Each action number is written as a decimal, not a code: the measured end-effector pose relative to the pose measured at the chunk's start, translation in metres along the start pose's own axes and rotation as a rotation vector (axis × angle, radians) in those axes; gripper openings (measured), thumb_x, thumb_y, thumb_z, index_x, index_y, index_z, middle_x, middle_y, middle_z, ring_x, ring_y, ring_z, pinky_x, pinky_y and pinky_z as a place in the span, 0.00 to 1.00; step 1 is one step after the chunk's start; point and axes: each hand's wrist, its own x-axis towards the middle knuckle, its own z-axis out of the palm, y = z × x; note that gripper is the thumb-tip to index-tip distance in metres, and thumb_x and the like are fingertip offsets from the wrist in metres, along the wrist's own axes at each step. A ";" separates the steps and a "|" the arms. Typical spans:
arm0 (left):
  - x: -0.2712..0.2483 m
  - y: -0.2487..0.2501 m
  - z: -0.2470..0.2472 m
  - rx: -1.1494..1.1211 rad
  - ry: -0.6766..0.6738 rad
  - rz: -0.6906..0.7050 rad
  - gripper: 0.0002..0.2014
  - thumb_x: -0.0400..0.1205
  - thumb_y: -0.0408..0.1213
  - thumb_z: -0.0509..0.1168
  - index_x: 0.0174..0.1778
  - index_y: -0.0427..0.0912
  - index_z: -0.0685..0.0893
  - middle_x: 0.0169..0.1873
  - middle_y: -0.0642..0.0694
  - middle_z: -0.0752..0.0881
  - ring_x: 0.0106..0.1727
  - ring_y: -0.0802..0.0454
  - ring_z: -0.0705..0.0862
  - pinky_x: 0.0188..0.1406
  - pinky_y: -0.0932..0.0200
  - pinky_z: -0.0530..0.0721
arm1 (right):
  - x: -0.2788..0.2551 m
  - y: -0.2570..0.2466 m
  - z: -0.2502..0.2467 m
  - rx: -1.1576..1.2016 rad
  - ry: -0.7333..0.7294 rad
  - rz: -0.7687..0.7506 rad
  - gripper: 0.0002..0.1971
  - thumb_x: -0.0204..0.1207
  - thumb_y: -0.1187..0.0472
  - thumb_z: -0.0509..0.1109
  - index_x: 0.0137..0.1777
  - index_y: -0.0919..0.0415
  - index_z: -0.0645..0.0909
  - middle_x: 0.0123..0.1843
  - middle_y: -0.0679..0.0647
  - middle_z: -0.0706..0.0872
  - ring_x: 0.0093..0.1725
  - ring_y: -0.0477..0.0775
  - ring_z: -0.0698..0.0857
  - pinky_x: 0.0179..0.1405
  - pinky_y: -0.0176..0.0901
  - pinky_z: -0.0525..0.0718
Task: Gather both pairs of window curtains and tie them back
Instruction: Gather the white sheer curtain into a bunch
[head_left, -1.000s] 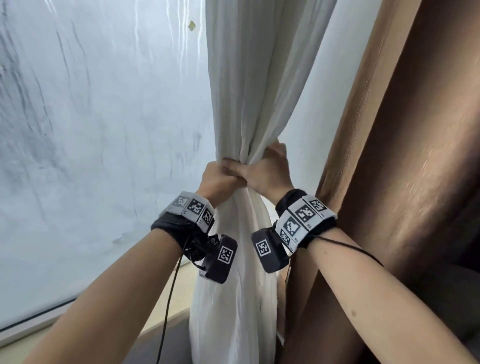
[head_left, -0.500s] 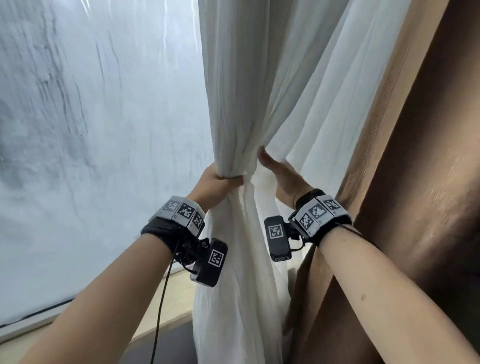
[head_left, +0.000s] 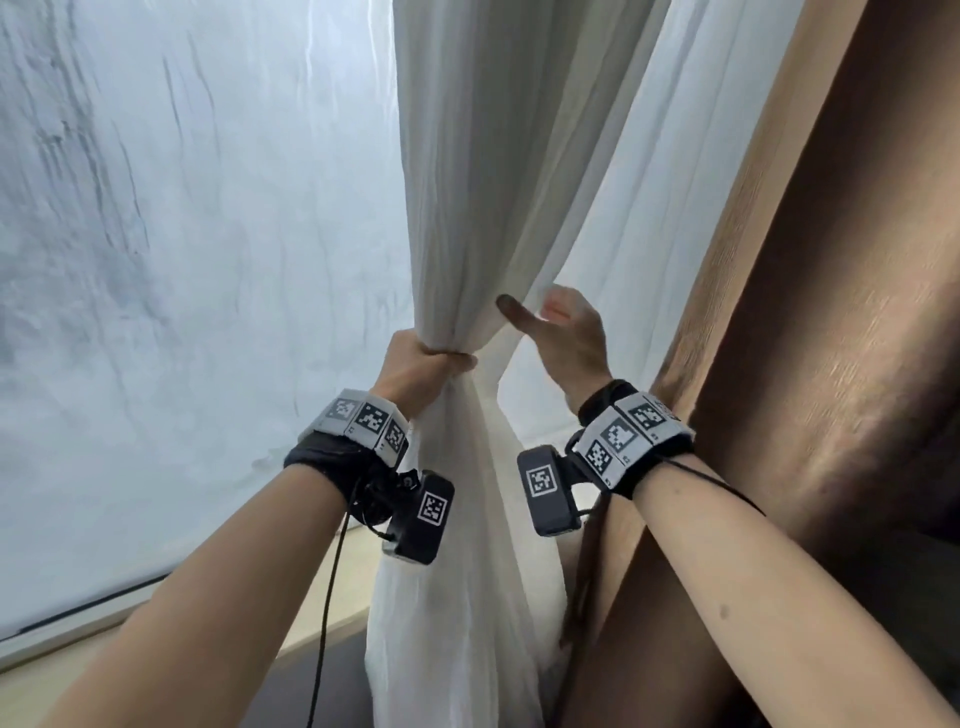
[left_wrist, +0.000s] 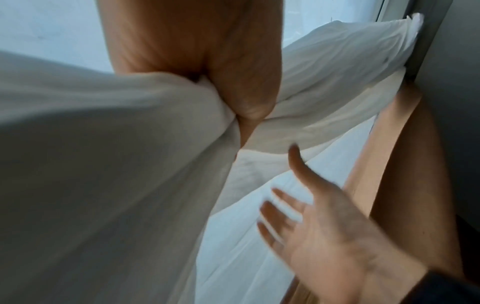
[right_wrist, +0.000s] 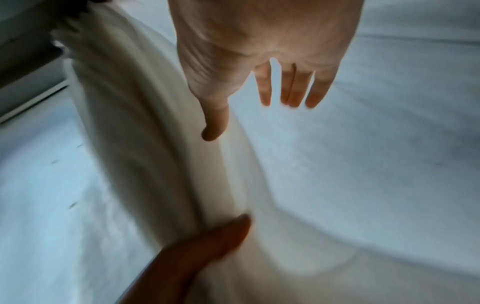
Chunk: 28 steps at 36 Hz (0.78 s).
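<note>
Two hands were on the sheer (head_left: 483, 171) a second ago, now only the left hand (head_left: 415, 358) keeps it bunched by the window (head_left: 182, 260). Right hand (head_left: 566, 338) has let go, fingers spread flat just beside the loose folds. Probably sweeping in more fabric; nothing tied yet.

A large frosted window pane (head_left: 182, 286), streaked with grey smears, let in pale, cool daylight. Below the pane ran a dark frame strip (head_left: 88, 608), and under that a light beige sill (head_left: 156, 639) sloping toward the lower left.
</note>
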 end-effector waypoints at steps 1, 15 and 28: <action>0.000 0.000 -0.005 -0.001 0.004 -0.012 0.12 0.71 0.30 0.77 0.50 0.34 0.88 0.43 0.40 0.88 0.44 0.45 0.86 0.44 0.53 0.84 | 0.004 0.006 -0.007 0.016 0.049 0.063 0.42 0.61 0.38 0.82 0.72 0.56 0.75 0.72 0.54 0.77 0.70 0.50 0.77 0.70 0.46 0.77; -0.015 0.005 -0.021 -0.059 -0.205 -0.158 0.14 0.69 0.27 0.78 0.50 0.35 0.89 0.47 0.37 0.90 0.46 0.43 0.88 0.51 0.50 0.88 | 0.002 0.017 -0.023 0.415 -0.394 0.523 0.38 0.64 0.21 0.62 0.50 0.57 0.86 0.42 0.49 0.88 0.41 0.46 0.88 0.48 0.40 0.78; -0.016 -0.004 0.019 -0.004 -0.270 0.051 0.17 0.66 0.14 0.75 0.50 0.26 0.85 0.43 0.38 0.89 0.43 0.57 0.90 0.40 0.63 0.87 | -0.027 -0.006 0.030 0.046 -0.367 0.079 0.12 0.69 0.51 0.81 0.47 0.55 0.86 0.46 0.51 0.92 0.49 0.49 0.90 0.60 0.47 0.86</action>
